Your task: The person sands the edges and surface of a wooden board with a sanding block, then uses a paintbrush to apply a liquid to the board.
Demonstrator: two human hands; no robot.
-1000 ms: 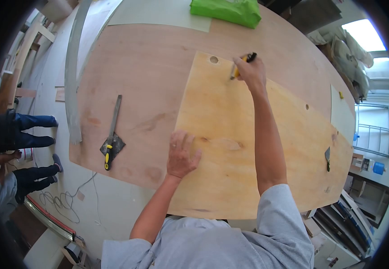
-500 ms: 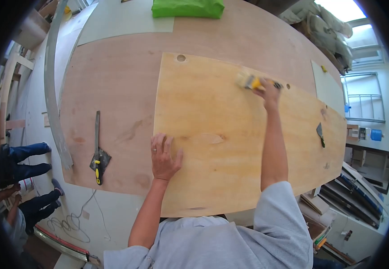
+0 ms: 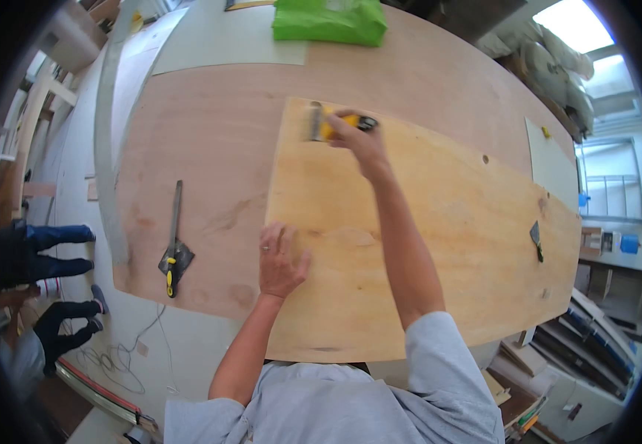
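A wide paintbrush with a yellow and black handle is held in my right hand, its blurred bristle end at the far left corner of a plywood sheet. Flat on the sheet's left edge rests my left hand, fingers spread, with a ring on one of them. The sheet lies in front of my body, and small round holes show along its far edge. A putty knife lies towards its right end.
Left of the plywood, a file with a yellow and black handle lies across a dark square plate. A green package sits at the table's far side. Two people stand at left, near a cable on the floor.
My right hand has swept the paintbrush left along the plywood's far edge, to its corner. My left hand stays at the left edge; the whole view has shifted slightly.
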